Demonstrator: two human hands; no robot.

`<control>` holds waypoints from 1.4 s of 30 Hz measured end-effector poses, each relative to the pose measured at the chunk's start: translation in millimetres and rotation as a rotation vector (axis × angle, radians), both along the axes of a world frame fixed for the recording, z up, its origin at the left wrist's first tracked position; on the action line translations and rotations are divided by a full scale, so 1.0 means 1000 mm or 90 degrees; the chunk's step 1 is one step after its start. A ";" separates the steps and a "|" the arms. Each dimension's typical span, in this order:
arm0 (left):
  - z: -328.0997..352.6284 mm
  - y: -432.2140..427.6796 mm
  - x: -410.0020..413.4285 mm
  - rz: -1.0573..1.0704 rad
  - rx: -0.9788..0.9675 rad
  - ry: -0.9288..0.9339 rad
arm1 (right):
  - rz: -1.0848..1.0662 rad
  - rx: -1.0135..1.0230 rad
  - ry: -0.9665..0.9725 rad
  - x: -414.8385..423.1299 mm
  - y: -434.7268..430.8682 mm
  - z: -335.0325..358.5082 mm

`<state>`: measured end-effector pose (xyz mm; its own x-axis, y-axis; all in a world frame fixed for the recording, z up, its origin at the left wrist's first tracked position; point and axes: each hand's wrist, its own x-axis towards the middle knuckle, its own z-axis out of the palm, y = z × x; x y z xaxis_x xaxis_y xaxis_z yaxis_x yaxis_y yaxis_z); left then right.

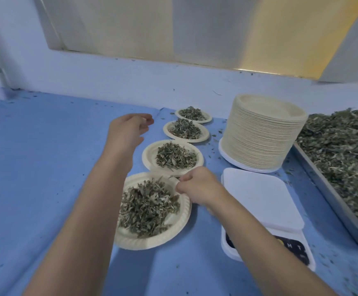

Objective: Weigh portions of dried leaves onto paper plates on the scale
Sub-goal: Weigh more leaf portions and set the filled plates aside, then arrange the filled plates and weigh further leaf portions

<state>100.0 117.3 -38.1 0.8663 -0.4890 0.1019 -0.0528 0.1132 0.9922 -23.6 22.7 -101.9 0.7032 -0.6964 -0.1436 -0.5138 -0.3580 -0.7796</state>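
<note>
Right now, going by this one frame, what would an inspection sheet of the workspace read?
Surface: blue cloth over the table.
Job's things: near plate and three far plates, all filled, in one row; scale with its platform bare and its panel partly hidden by the right forearm; plate stack behind the scale; tray heaped with leaves.
Clutter: leaf crumbs scattered on the cloth.
Hands: left hand is above the cloth, fingers loosely curled, holding nothing; right hand pinches the near plate's rim.
Cables: nothing seen.
Surroundings: pale wall with a framed panel above it.
</note>
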 end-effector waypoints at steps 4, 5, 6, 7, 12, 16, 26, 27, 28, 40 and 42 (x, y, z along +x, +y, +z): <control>-0.004 -0.003 -0.004 -0.006 -0.005 0.026 | 0.012 -0.018 0.004 0.004 0.002 -0.003; -0.004 -0.004 -0.005 -0.008 -0.008 0.034 | 0.013 -0.032 0.007 0.004 0.002 -0.004; -0.005 -0.005 -0.006 -0.010 -0.011 0.041 | 0.013 -0.053 0.012 0.005 0.002 -0.005; -0.005 -0.005 -0.007 -0.011 -0.014 0.047 | 0.008 -0.075 0.017 0.005 0.003 -0.006; -0.006 -0.009 -0.009 -0.013 -0.022 0.057 | -0.004 -0.086 0.004 0.005 0.002 -0.007; -0.006 -0.012 -0.010 -0.017 -0.025 0.062 | -0.003 -0.060 -0.008 0.006 0.001 -0.004; -0.005 -0.020 -0.022 -0.033 -0.037 0.076 | -0.028 -0.164 0.018 0.003 0.001 0.010; -0.004 -0.023 -0.025 -0.036 -0.043 0.080 | -0.040 -0.172 0.004 0.000 -0.002 0.014; -0.003 -0.026 -0.028 -0.040 -0.050 0.084 | -0.052 -0.167 -0.024 -0.002 -0.005 0.020; 0.008 -0.092 -0.098 -0.153 -0.134 0.165 | -0.164 -0.577 -0.273 -0.072 -0.081 0.094; 0.008 -0.099 -0.109 -0.167 -0.141 0.182 | -0.159 -0.660 -0.158 -0.078 -0.096 0.101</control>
<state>-8.9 18.1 -29.9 0.7248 -0.6890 0.0035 0.2781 0.2972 0.9134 -101.2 -73.1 -1.3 0.4531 -0.5242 0.7211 -0.5336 -0.8074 -0.2517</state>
